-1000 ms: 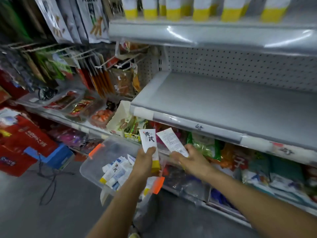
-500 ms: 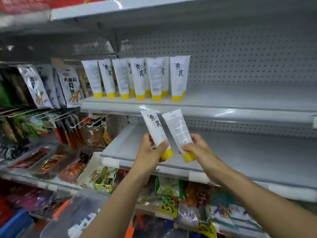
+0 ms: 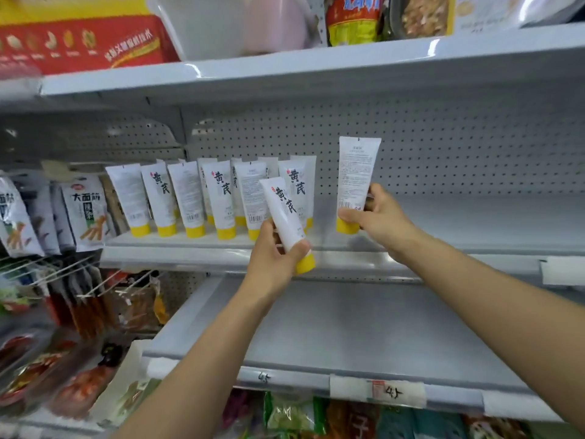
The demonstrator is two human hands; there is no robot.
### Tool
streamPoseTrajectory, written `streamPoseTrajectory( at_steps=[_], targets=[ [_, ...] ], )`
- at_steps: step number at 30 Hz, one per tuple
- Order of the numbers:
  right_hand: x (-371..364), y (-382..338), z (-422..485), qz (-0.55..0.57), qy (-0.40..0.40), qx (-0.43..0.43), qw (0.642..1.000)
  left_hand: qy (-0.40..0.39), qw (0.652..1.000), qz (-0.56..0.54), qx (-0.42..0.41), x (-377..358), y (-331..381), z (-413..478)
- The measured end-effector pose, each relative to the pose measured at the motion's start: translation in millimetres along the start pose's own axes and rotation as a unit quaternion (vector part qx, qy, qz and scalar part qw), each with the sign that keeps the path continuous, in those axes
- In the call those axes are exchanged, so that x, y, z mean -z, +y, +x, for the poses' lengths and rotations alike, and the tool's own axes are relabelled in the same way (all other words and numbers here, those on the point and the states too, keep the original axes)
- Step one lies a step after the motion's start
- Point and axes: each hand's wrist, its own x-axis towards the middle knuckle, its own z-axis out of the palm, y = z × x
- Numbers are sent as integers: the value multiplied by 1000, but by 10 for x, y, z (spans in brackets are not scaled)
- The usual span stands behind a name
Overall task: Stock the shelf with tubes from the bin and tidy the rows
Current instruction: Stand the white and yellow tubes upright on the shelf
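Note:
My left hand [image 3: 274, 252] grips a white tube with a yellow cap [image 3: 285, 213], tilted, in front of the shelf's front edge. My right hand [image 3: 378, 217] holds a second white tube [image 3: 354, 179] upright, cap down, just above the grey shelf [image 3: 459, 217], to the right of the standing tubes. Several matching tubes [image 3: 190, 198] stand cap down in rows on the left part of that shelf. The bin is out of view.
A pegboard back wall [image 3: 443, 147] rises behind the shelf. Below it lies a bare grey shelf [image 3: 348, 327] with price labels. Snack bags [image 3: 82, 210] hang at the left. A red box [image 3: 82, 42] and a white tub [image 3: 228, 23] sit on the top shelf.
Both hands rose with their tubes from over the bin to the shelf with the tube rows. The right hand moved its tube right and upright over the shelf. The view tilted upward.

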Motion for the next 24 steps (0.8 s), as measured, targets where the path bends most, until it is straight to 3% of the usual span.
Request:
streamPoseTrajectory(
  at_steps=[6, 24],
  targets=[
    [-43, 219, 512, -118, -3, -19, 993, -11, 1000, -16, -4, -10, -54, 139],
    [-138, 457, 820, -186, 3, -62, 981, -14, 999, -27, -14, 21, -101, 235]
  ],
)
